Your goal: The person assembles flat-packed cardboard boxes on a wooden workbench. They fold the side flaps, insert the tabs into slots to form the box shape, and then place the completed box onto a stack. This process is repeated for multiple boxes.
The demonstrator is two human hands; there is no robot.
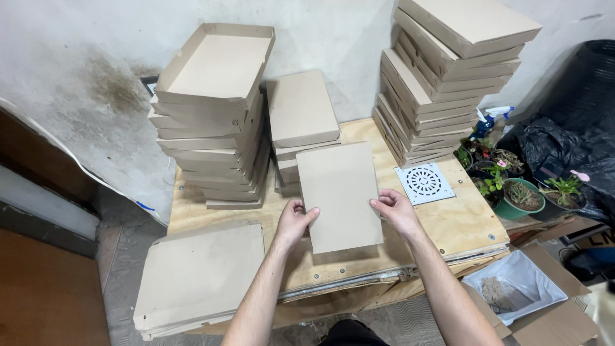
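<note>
Cardboard sheet (339, 195) — left hand (293, 221) fingers curled on its edge | right hand (396, 211) likewise — above table (461, 224)

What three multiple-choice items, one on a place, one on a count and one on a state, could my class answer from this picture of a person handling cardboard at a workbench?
1. Where does the white round-patterned grate lie?
A. on the wooden table, right of the hands
B. on the floor
C. on top of a box stack

2. How many hands grip the flat cardboard sheet?
A. none
B. one
C. two

3. What state is the top box of the left stack in?
A. closed with a lid
C. crushed flat
B. open, its inside facing up

Answers: 1 A, it rests on the wooden table beside the right hand. 2 C, the left hand and right hand each hold a side edge. 3 B, its raised walls and bare inside show.
</note>
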